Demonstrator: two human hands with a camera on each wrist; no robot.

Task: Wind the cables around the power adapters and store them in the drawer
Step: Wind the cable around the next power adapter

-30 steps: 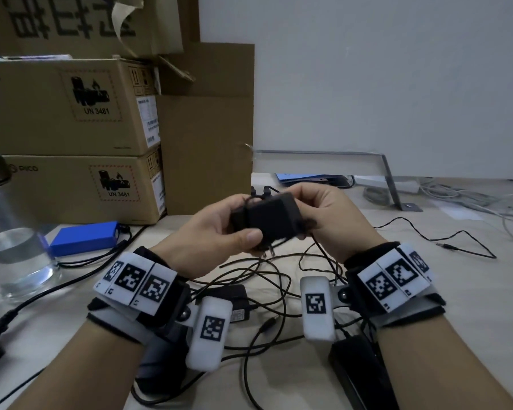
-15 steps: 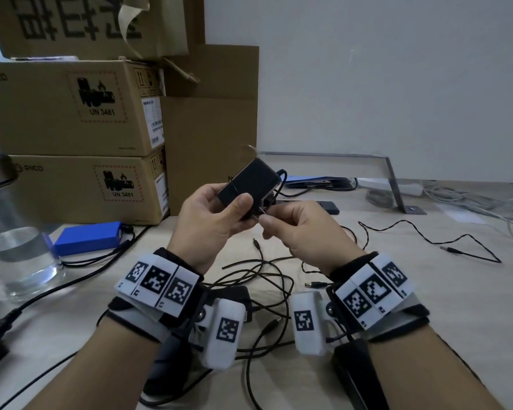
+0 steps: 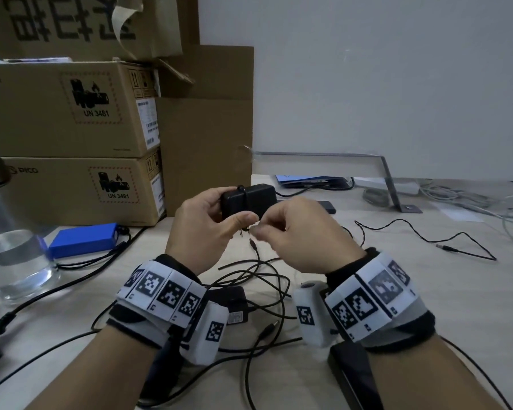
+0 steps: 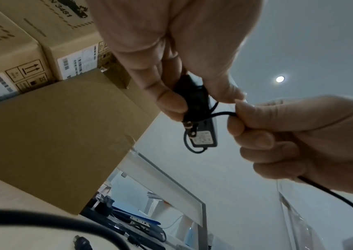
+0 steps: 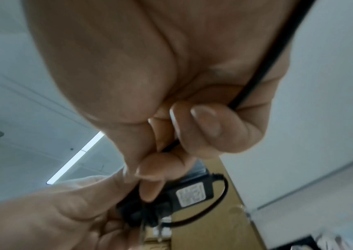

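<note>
My left hand (image 3: pixel 208 223) grips a black power adapter (image 3: pixel 249 199) above the desk, thumb on its near face, plug prongs pointing down. One turn of its thin black cable (image 4: pixel 216 115) lies round the body. My right hand (image 3: pixel 290 229) pinches that cable just right of the adapter (image 4: pixel 201 121), fingers curled; the cable (image 5: pixel 254 79) runs across its palm toward the wrist. The label side of the adapter (image 5: pixel 190 194) shows in the right wrist view. A second black adapter (image 3: pixel 234 306) lies on the desk between my wrists among loose cables (image 3: pixel 261 273). No drawer is in view.
Stacked cardboard boxes (image 3: pixel 71 113) stand at the back left. A glass of water (image 3: pixel 12 261) and a blue battery pack (image 3: pixel 83 239) sit at the left. A metal bracket (image 3: pixel 388 179) and white cables (image 3: pixel 486 202) lie at the back right. A loose cable with a barrel plug (image 3: pixel 444 247) lies at right.
The adapter has turned in my left hand from tilted to level. My right hand has come round from behind it to its near right side, drawing the cable along.
</note>
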